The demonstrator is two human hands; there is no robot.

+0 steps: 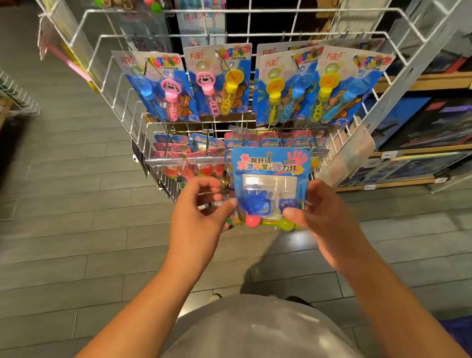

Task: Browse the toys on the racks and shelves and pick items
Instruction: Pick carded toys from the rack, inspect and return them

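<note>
Grey shirt front [259, 342] fills the bottom edge; both bare forearms reach out over it toward the wire rack [305, 16]

Right hand [324, 213]: thumb on the face of a blue toy card [270, 167], other fingers behind it, pinched on the lower right corner. Card held upright, just in front of the lower hooks

Left hand [199, 204]: thumb tip touching the card's lower left edge, fingers curled and loosely apart; cannot tell if they clamp the card or the packs behind it

Handling, as judged: thin card with a clear plastic blister, very light, stiff enough to hold by one corner but it will bend. Blister is slick and dents easily, so grip the card margins, not the bubble. Inside: a blue hand-shaped toy [254, 205], a pink ball [252, 221] and a yellow-green ball [287, 225] at the bottom

Rack contents: upper row hangs bubble wand cards [219, 79], wands pink, yellow and blue. Lower row holds more cards like this one, packed close

Wooden shelves [431, 80] at right carry dark boxes, too blurred to read
</note>
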